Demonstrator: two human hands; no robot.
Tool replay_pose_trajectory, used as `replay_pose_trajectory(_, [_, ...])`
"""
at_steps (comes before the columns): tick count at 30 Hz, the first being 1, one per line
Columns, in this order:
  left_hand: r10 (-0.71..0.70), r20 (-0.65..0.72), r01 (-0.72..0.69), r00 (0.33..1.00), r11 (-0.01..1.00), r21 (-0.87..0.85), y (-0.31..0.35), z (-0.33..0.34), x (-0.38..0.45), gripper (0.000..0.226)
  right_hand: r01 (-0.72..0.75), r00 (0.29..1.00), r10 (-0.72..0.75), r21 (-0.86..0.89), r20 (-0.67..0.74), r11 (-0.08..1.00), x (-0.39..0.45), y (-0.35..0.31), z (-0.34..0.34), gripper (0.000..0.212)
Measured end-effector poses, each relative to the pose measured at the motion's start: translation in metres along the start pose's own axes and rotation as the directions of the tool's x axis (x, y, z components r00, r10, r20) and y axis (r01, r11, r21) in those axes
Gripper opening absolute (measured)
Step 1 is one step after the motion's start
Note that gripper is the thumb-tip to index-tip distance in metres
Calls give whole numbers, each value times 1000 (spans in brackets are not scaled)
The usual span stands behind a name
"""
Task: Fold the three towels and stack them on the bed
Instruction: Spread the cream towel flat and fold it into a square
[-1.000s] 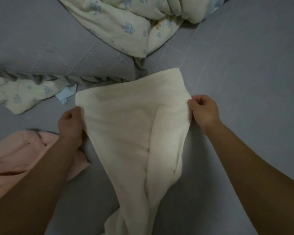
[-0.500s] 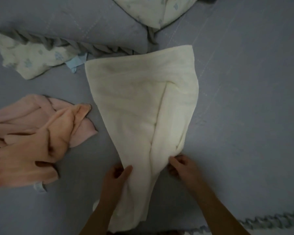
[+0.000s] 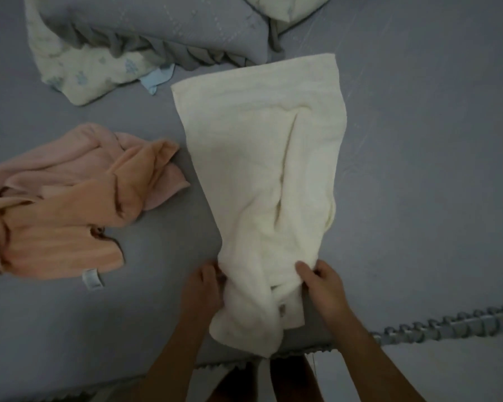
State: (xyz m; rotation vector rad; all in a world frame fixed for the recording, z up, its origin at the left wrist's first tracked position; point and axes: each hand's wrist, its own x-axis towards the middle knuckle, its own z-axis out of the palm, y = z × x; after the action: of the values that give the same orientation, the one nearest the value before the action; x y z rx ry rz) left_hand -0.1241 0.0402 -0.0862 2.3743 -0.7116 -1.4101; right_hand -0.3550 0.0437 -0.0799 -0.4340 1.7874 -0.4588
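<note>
On the grey-blue quilted bed sheet, seen from the head camera, lies everything in this dim view; its ruffled grey trim runs along the near edge at lower right, with pale floor below it.

Two towels can be told apart for certain. One long cream terry towel lies spread lengthwise in the middle of the bed, its far end flat and wide, its near end bunched and narrowing toward the mattress edge. One crumpled peach-pink towel lies in a heap well to the left, with a small white label at its near edge; whether that heap holds a second piece I cannot tell.

Both hands work at the cream towel's near end. The left hand touches its left edge, fingers tucked against the cloth, though its grip is partly hidden. The right hand pinches the bunched right edge, thumb on top.

At the top, one grey ruffled pillow rests over a white floral quilt, with a scrap of light blue fabric beside them.
</note>
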Motion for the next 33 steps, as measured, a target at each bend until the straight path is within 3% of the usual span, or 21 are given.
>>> replay_pose_trajectory(3, [-6,-140,-7,990,996,-88,-16,-17,14,36,-24,997,25,13,-71,1000,-4,25,-2,34])
replay_pose_trajectory(6, [81,100,-76,992,996,-49,-31,-10,-2,37,-102,995,102,-42,-12,994,-15,54,10,40])
replay_pose_trajectory(9, [179,276,-234,944,955,181,-41,11,-34,44,-130,983,140,-89,119,988,-35,77,22,34])
replay_pose_trajectory(12, [86,425,-103,901,994,18,-41,31,-64,81,-98,976,117,-107,182,989,-54,94,24,19])
replay_pose_trajectory(15, [28,357,-17,934,999,-31,-45,45,-79,102,4,984,3,-37,180,999,-73,96,23,15])
replay_pose_trajectory(19, [-13,201,31,980,996,-83,-59,46,-79,78,23,992,-46,189,117,982,-88,93,8,18])
replay_pose_trajectory(23, [-65,53,66,996,998,-18,-85,19,-71,37,21,1000,-13,309,-28,951,-86,103,-39,18])
replay_pose_trajectory(27, [-65,-110,63,992,998,-26,-124,-14,-66,37,30,980,30,295,-195,955,-74,128,-97,16])
replay_pose_trajectory(29, [-101,-86,94,991,992,-89,-142,-21,-63,32,12,978,39,242,-206,970,-69,141,-116,11])
replay_pose_trajectory(33, [-321,165,353,933,908,-226,-173,-16,-73,34,-118,990,110,-88,-89,989,-59,169,-129,11])
